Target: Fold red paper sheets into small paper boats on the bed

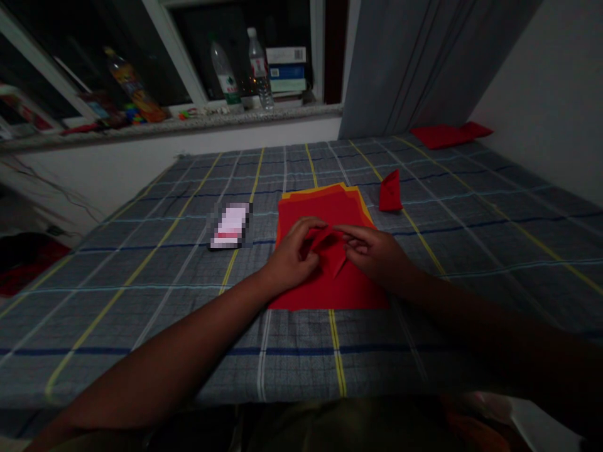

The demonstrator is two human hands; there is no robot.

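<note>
Both hands are over a stack of red, orange and yellow paper sheets point(325, 295) lying on the checked cloth. Between them is a small piece of folded red paper point(332, 254), partly hidden by the fingers and hard to tell from the red sheet beneath. My left hand point(296, 251) curls round its left side, thumb below and fingers above. From the right, my right hand point(374, 251) pinches its upper edge, the index finger stretched along it and the other fingers bent. Right of the stack stands a separate folded red paper piece point(391, 192).
A phone point(230, 225), its screen blurred, lies left of the stack. Flat red paper or packets point(447, 135) rest at the far right corner. Bottles point(226, 75), small books or boxes point(287, 72) and other odds and ends line the windowsill point(202, 125) at the back.
</note>
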